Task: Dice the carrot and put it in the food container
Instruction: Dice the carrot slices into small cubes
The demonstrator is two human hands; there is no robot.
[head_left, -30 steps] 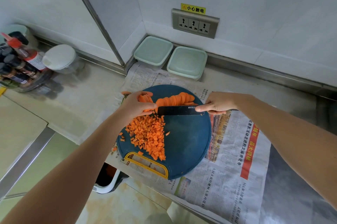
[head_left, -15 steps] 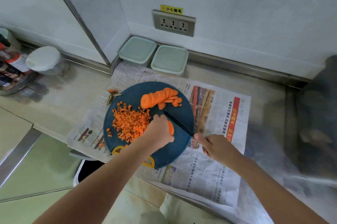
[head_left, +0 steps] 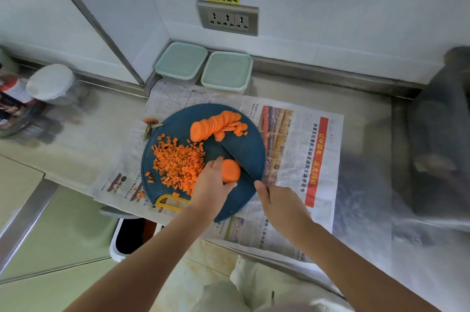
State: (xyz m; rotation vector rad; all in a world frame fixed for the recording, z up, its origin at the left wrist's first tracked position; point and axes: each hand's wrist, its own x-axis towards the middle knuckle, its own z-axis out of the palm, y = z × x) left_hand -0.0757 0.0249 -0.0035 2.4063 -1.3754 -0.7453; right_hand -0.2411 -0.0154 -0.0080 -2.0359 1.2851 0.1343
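A round dark blue cutting board (head_left: 244, 149) lies on newspaper. A heap of diced carrot (head_left: 178, 161) covers its left half, and a fanned row of carrot slices (head_left: 216, 124) lies at its far side. My left hand (head_left: 213, 184) holds a small stack of carrot slices (head_left: 230, 172) down on the board's near part. My right hand (head_left: 279, 203) grips the handle of a black knife (head_left: 235, 155), whose blade lies on the board just right of the stack. Two lidded pale green food containers (head_left: 181, 61) (head_left: 227, 70) stand by the wall.
Newspaper (head_left: 300, 159) covers the counter under the board. A carrot top (head_left: 150, 122) lies left of the board. A white-lidded jar (head_left: 50, 82) and bottles stand at the far left. A wall socket (head_left: 227, 18) is above the containers. A bin (head_left: 132, 235) sits below the counter edge.
My left hand took a few slices from the far row and brought them to the board's near part. My right hand pulled the knife back toward me and angled it beside them.
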